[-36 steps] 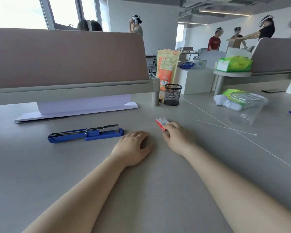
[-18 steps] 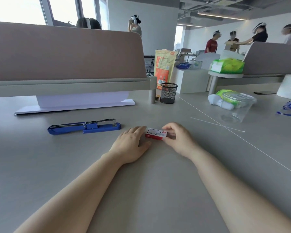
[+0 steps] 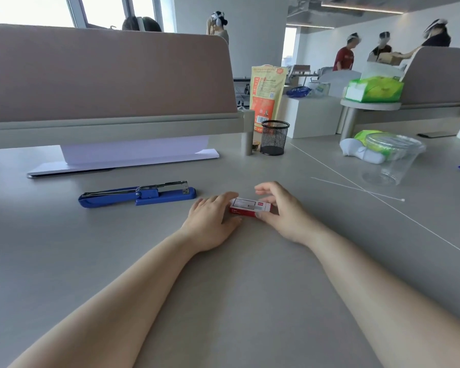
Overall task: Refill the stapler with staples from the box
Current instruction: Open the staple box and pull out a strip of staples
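A small red and white staple box [image 3: 249, 207] lies on the grey desk [image 3: 117, 248] between my hands. My right hand [image 3: 282, 209] grips its right end, thumb in front and fingers arched over the back. My left hand [image 3: 213, 217] rests palm down on the desk with its fingertips against the box's left end. The blue stapler [image 3: 137, 196] lies swung open on the desk to the left, its metal staple rail exposed, a hand's width from my left hand.
A beige partition [image 3: 104, 75] with a white folded stand [image 3: 122, 158] beneath it closes the back. A black mesh cup [image 3: 274, 138], an orange pouch [image 3: 267, 98], a clear plastic cup [image 3: 391, 160] and a white cable tie [image 3: 356, 188] lie to the right. People stand far behind.
My right hand slid the staple box from further back toward me and turned it sideways. My left hand's fingertips met its left end. The stapler stayed put.
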The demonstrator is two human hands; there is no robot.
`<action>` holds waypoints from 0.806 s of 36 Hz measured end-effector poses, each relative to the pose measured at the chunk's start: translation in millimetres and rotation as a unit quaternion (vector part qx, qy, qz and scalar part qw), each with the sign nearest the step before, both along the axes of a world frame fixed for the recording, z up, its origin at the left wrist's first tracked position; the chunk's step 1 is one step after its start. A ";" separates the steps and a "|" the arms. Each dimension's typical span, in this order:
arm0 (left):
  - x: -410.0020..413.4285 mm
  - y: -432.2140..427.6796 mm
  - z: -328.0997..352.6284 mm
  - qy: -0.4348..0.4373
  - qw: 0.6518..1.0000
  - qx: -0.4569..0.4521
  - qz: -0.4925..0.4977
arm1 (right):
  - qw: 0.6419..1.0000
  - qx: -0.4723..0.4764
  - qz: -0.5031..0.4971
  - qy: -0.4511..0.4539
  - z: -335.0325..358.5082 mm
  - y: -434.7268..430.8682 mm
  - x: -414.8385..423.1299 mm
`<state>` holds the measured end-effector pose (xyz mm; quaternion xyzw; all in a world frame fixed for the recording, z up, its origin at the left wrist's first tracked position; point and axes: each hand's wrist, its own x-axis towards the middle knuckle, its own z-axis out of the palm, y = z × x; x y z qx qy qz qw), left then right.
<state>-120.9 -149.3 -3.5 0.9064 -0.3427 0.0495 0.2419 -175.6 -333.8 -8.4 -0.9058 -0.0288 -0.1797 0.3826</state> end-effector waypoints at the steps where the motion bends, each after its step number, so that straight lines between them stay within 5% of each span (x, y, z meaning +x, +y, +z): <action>1: -0.2 -0.2 -0.1 -0.003 1.000 0.003 0.004 | 1.000 0.000 0.000 0.000 0.5 0.3 -0.3; 29: -0.6 0.0 -3.9 -0.071 0.996 0.061 -0.012 | 0.996 -0.005 -0.049 0.070 5.7 -30.0 -14.6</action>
